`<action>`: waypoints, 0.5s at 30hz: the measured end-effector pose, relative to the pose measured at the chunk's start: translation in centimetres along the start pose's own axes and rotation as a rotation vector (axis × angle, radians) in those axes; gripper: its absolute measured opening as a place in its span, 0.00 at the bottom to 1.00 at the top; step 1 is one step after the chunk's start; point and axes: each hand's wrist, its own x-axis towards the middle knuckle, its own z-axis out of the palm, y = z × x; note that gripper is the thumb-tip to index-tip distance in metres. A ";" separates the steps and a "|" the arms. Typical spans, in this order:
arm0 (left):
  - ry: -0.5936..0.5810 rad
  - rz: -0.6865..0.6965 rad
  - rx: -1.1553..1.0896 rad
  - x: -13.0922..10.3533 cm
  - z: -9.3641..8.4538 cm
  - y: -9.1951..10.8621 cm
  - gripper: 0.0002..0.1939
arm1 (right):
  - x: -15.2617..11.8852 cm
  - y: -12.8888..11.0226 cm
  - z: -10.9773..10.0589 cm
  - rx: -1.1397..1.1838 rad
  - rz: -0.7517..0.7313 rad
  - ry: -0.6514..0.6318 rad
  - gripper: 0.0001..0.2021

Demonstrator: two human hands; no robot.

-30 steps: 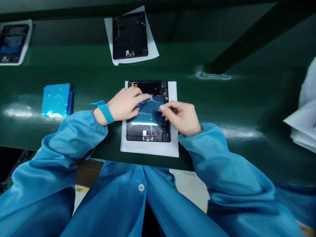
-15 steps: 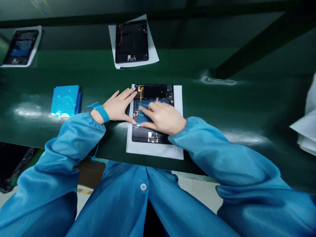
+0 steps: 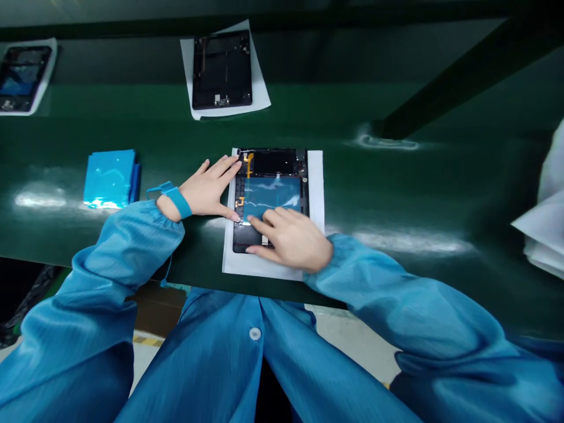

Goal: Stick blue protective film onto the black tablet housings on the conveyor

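Observation:
An opened tablet [image 3: 247, 236] with its inner parts bare lies on a white sheet [image 3: 316, 194] in front of me. A shiny blue film [image 3: 273, 194] covers its middle, and an orange flex cable [image 3: 249, 164] runs near its upper left. My left hand [image 3: 206, 189], a blue strap at its wrist, is open, its fingertips and thumb resting along the tablet's left edge. My right hand [image 3: 296, 238] holds nothing. Its index fingertip touches the film's lower left corner, the thumb stretches out over the lower part of the tablet, and the other fingers are bent.
Left of my left hand is a stack of shiny blue films [image 3: 110, 178]. Farther back lie another opened tablet [image 3: 222, 70] on white paper and a third [image 3: 23, 76] at the far left. A dark slanted post [image 3: 440, 76] meets the green table; white sheets [image 3: 544, 217] sit at right.
My right hand has slid toward me, from the middle of the blue film to its lower edge, uncovering more of it. My left hand stays at the tablet's edge. The view has shifted slightly.

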 end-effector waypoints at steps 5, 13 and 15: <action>-0.013 -0.011 -0.004 0.0 -0.2 0.0 0.68 | -0.3 0.9 0.0 0.048 0.080 0.057 0.34; -0.010 -0.016 0.006 -0.1 -0.2 -0.2 0.68 | 0.5 1.8 0.5 -0.061 0.070 0.064 0.38; -0.015 -0.013 0.007 0.0 -0.1 -0.1 0.67 | -0.1 1.0 0.6 -0.006 -0.032 0.062 0.35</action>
